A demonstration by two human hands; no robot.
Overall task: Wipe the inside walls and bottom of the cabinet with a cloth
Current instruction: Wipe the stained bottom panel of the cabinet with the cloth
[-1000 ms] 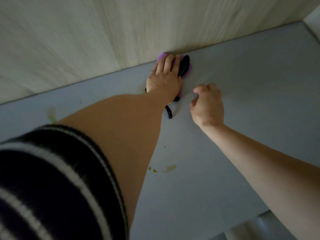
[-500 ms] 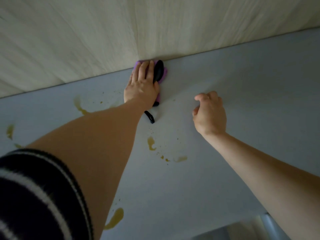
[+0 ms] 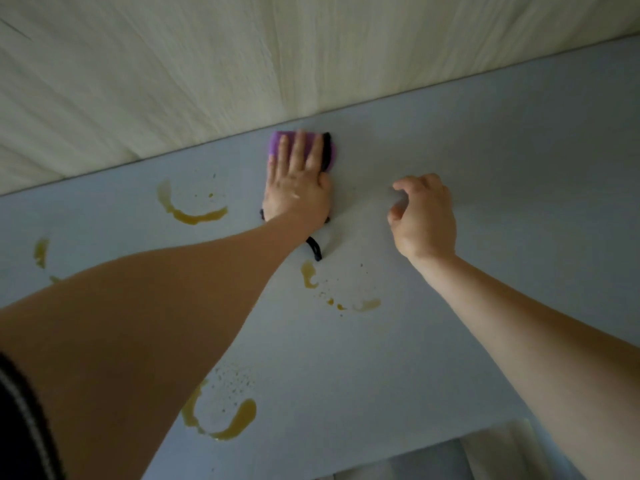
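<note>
My left hand (image 3: 297,181) lies flat with straight fingers on a purple cloth (image 3: 275,144) edged in black. It presses the cloth against the grey cabinet bottom (image 3: 485,174), right where that meets the pale wood-grain back wall (image 3: 242,64). A black loop of the cloth sticks out under my wrist. To the right of it, my right hand (image 3: 424,216) rests on the grey surface with its fingers curled and holds nothing.
Yellow-brown stains mark the grey bottom: an arc (image 3: 192,213) left of the cloth, smears (image 3: 310,275) below it, a larger ring (image 3: 225,420) near the front edge, and spots (image 3: 41,251) at far left.
The view has shifted, so more of the stained bottom shows at left. My left hand and cloth sit slightly further from the back wall. My right hand has barely moved.
</note>
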